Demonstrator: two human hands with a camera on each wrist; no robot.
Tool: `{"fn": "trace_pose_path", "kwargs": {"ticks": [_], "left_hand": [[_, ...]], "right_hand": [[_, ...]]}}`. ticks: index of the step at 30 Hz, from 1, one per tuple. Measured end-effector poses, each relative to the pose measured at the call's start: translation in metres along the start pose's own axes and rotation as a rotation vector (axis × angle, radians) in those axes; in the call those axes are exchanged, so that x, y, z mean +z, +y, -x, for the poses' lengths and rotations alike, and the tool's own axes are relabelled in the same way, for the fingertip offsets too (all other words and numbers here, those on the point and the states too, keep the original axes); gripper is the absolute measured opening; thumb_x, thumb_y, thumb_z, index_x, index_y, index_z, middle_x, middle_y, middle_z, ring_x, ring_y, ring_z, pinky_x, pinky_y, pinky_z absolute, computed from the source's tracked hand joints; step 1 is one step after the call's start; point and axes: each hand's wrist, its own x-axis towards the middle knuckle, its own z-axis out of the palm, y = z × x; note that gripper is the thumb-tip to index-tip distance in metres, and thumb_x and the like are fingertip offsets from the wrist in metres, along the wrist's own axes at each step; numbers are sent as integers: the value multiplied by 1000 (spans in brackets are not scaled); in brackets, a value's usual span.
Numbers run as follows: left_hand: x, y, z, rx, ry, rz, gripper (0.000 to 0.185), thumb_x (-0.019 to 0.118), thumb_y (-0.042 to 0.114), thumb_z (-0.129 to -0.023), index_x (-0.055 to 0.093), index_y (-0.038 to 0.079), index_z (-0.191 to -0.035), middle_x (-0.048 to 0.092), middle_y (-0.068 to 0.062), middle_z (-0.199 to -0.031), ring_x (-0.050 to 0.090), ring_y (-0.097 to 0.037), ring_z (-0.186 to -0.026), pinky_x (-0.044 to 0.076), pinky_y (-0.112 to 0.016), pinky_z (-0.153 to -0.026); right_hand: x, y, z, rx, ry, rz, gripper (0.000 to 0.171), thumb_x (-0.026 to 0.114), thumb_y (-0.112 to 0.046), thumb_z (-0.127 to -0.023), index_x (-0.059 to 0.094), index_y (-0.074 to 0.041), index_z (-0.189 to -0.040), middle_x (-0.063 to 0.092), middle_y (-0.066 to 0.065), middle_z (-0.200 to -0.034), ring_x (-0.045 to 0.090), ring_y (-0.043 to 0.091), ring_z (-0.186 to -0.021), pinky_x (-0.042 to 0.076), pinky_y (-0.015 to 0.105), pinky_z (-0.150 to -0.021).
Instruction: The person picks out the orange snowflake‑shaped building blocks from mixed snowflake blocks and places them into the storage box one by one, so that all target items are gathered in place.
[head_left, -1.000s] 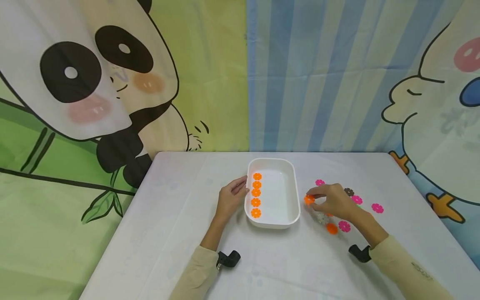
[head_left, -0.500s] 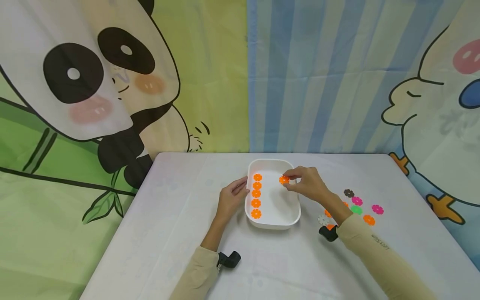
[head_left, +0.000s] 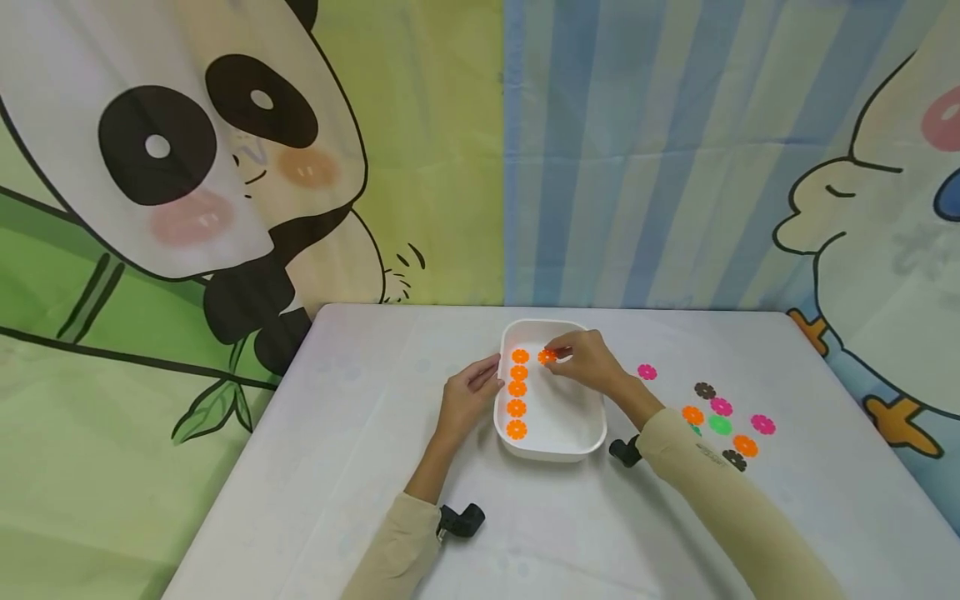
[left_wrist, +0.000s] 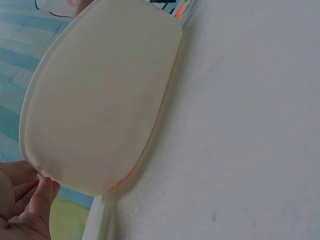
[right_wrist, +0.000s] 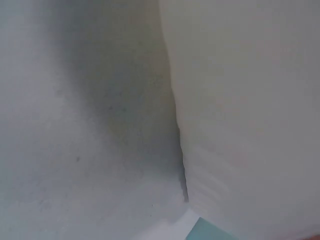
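Note:
A white tray [head_left: 566,421] with rounded corners lies on the table, with a column of several orange flower-shaped discs [head_left: 517,389] along its left side. At its left rim my left hand [head_left: 467,400] grips the edge between thumb and fingers. The left wrist view shows these fingers [left_wrist: 44,197] at the corner of the tray wall [left_wrist: 100,100]. Over the far part of the tray, my right hand [head_left: 588,362] pinches another orange flower-shaped disc [head_left: 547,356], just right of the column's top disc. The right wrist view catches little besides a pale tray wall and table, blurred; the right fingers are hidden there.
Right of the tray, loose flower discs lie scattered: pink [head_left: 762,424], brown [head_left: 705,390], green [head_left: 720,425] and orange [head_left: 746,445]. The right sleeve [head_left: 712,475] covers part of that area. A printed cloth backdrop [head_left: 652,150] stands behind the table's far edge.
My right hand has carried an orange flower disc leftward from the loose discs into the tray, near the column's top. The left hand has stayed at the tray's left rim.

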Motion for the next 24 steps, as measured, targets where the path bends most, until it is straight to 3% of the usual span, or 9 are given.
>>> {"fn": "trace_pose_path", "kwargs": {"ticks": [4, 11, 24], "left_hand": [[0, 5, 1, -10, -23, 11, 44, 66, 3, -92, 54, -4, -134, 54, -18, -138, 53, -31, -126, 50, -22, -93], [1, 32, 10, -2, -29, -6, 45, 66, 5, -92, 53, -8, -133, 54, -22, -136, 52, -36, -126, 51, -24, -93], [2, 34, 10, -24, -16, -7, 43, 65, 0, -92, 54, -7, -133, 54, -21, -137, 53, -34, -126, 50, -23, -92]], "right_hand": [[5, 3, -9, -16, -10, 34, 29, 82, -11, -79, 74, 1, -104, 73, 11, -96, 68, 24, -86, 60, 38, -80], [11, 5, -22, 13, -69, 110, 25, 80, -10, -81, 75, 0, -103, 73, 11, -97, 64, 24, -86, 59, 37, -81], [19, 10, -35, -99, -119, 244, 21, 80, -8, -80, 74, 4, -96, 72, 13, -87, 58, 22, -74, 56, 33, -70]]}}
